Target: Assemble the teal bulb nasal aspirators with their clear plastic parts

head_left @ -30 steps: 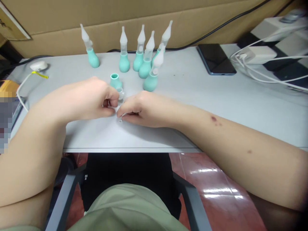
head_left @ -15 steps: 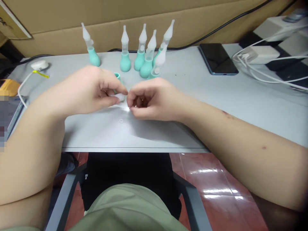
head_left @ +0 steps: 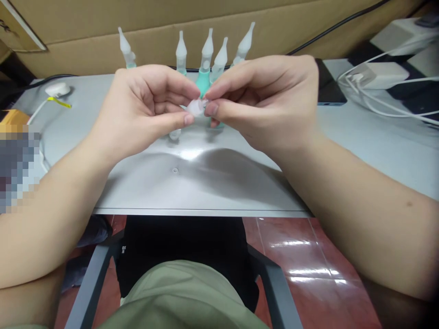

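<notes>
My left hand (head_left: 147, 105) pinches a small translucent white piece (head_left: 195, 108) between thumb and index finger, above the table. Close against it, my right hand (head_left: 264, 100) is closed, thumb and fingertips on a tiny clear part at the piece's right end. Behind my hands stand several teal bulbs with clear tubes and white pointed tips, such as one upright bottle (head_left: 181, 52) and another at the far left (head_left: 125, 48); my hands hide parts of them. A small clear part (head_left: 175, 134) lies below my left fingers. Nearer the front edge is a tiny ring (head_left: 175, 171).
A dark phone (head_left: 331, 84) lies at the right, partly behind my right hand. White chargers (head_left: 384, 75) and cables are further right. A white round device (head_left: 57, 89) with a cable and an orange object (head_left: 13, 121) are at the left. Cardboard (head_left: 82, 27) stands behind the table.
Both hands have risen and moved back from the table surface, my right hand more so, now covering some bulbs. The white piece has come up between them.
</notes>
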A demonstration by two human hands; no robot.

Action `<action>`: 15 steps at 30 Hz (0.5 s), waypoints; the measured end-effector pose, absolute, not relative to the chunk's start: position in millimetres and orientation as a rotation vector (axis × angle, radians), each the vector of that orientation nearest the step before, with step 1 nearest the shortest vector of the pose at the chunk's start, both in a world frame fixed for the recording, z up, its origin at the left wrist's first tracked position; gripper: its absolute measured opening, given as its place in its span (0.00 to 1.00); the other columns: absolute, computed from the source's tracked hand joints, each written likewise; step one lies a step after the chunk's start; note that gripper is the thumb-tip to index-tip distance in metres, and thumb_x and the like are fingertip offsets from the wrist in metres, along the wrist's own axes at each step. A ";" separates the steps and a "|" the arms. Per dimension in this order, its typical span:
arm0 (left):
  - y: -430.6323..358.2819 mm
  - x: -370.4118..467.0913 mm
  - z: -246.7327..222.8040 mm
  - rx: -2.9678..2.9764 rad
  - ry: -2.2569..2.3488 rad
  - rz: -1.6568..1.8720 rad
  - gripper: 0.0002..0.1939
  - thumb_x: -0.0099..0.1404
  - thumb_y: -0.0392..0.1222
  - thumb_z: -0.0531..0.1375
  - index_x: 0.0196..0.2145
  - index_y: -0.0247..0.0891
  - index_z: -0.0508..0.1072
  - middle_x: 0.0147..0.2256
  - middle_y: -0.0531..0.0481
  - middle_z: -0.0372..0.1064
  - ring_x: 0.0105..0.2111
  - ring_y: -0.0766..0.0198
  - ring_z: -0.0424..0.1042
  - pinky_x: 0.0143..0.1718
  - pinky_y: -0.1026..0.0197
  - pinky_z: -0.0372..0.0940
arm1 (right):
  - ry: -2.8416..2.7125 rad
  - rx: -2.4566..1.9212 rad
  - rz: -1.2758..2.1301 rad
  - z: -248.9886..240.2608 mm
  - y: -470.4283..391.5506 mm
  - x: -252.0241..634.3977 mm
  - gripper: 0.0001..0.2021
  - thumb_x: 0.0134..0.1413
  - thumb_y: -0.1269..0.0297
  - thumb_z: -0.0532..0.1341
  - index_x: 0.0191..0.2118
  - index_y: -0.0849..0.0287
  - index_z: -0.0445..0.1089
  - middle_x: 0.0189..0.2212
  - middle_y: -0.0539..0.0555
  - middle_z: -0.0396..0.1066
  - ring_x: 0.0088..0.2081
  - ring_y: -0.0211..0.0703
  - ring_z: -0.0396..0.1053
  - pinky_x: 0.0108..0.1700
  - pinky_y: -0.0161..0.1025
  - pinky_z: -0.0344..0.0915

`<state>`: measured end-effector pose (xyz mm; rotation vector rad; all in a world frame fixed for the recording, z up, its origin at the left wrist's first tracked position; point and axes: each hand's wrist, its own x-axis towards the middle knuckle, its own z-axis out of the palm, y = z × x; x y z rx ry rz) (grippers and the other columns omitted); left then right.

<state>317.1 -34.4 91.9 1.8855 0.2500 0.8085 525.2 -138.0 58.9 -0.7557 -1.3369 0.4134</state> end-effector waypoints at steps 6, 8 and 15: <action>-41.1 319.2 93.1 1.927 0.408 0.778 0.12 0.64 0.32 0.78 0.44 0.44 0.90 0.43 0.54 0.90 0.48 0.49 0.93 0.60 0.37 0.89 | -1.456 -0.869 0.289 61.1 -142.6 532.9 0.16 0.59 0.83 0.78 0.39 0.49 0.93 0.36 0.50 0.87 0.36 0.42 0.79 0.42 0.42 0.75; -41.6 320.0 92.9 1.896 0.374 0.800 0.12 0.64 0.29 0.77 0.42 0.44 0.90 0.43 0.53 0.90 0.47 0.49 0.93 0.59 0.40 0.89 | -1.498 -0.877 0.217 61.4 -144.0 535.4 0.15 0.61 0.81 0.79 0.37 0.49 0.91 0.35 0.51 0.85 0.37 0.44 0.77 0.44 0.44 0.74; -40.8 318.6 91.5 1.871 0.312 0.815 0.19 0.63 0.24 0.79 0.41 0.49 0.91 0.42 0.56 0.90 0.41 0.60 0.90 0.42 0.57 0.85 | -1.555 -1.074 0.178 59.6 -146.3 543.4 0.06 0.67 0.69 0.82 0.40 0.48 0.91 0.40 0.54 0.86 0.44 0.50 0.80 0.52 0.47 0.79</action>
